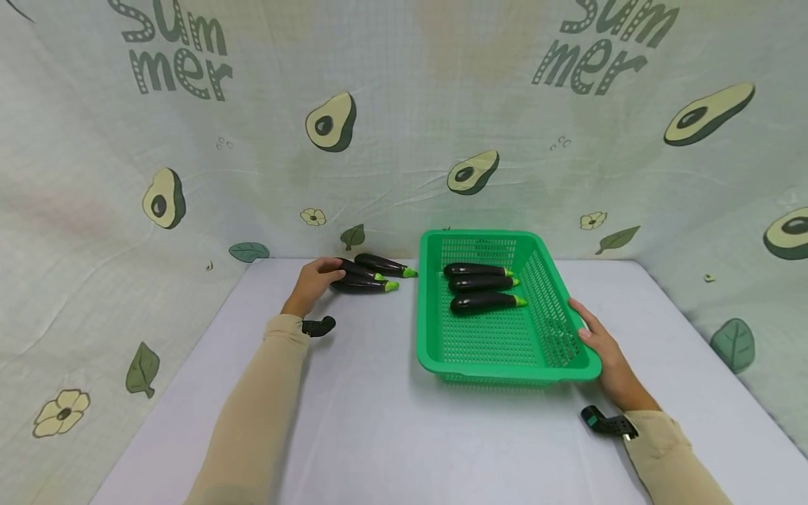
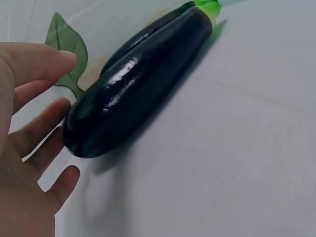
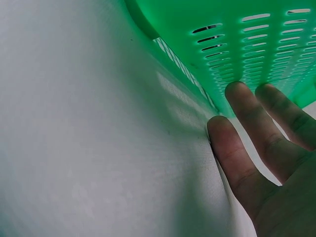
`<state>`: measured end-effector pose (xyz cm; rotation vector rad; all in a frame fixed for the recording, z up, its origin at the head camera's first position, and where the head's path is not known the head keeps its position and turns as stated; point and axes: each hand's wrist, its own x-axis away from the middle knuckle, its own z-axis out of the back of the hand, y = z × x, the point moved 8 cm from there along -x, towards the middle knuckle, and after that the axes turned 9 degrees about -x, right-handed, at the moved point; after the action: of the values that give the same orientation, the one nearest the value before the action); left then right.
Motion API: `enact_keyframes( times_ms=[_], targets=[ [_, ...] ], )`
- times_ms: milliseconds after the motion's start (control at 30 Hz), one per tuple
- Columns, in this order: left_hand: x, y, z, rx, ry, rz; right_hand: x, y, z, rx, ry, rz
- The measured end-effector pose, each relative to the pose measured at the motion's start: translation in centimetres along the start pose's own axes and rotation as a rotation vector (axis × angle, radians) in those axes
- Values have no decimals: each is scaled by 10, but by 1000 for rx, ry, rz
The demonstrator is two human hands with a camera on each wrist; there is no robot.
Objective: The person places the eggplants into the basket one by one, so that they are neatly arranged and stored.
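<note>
My left hand (image 1: pixel 311 282) is at the blunt ends of a small group of eggplants on the left of the table. Its fingers (image 2: pixel 47 121) are spread, with fingertips right beside the end of the nearest eggplant (image 2: pixel 140 81). A second eggplant (image 1: pixel 361 269) lies behind that one, and a third eggplant (image 1: pixel 381 265) is farthest back. On the right, my right hand (image 1: pixel 602 354) holds the green basket (image 1: pixel 505 374) by its right side, thumb at the rim. Other fingers (image 3: pixel 242 111) reach along the slotted outer wall. Three eggplants (image 1: pixel 482 302) lie in a column inside the basket, green stems pointing right.
The table (image 1: pixel 366 421) has a pale cover. Behind it and on both sides hangs a cloth (image 1: pixel 404 84) printed with avocados, leaves and lettering. The basket's left rim stands close to the stem of the farthest loose eggplant.
</note>
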<state>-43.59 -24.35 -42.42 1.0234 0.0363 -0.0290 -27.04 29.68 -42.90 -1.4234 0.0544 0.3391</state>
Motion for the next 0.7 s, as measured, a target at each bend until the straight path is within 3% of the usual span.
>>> enact_keyframes(
  times_ms=[400,700],
  targets=[
    [7,-5,-3,-74,-19,6,0,-1,0,7,6,11],
    [6,-3,-8,-213,-48,-57,0,0,0,2,7,8]
  ],
)
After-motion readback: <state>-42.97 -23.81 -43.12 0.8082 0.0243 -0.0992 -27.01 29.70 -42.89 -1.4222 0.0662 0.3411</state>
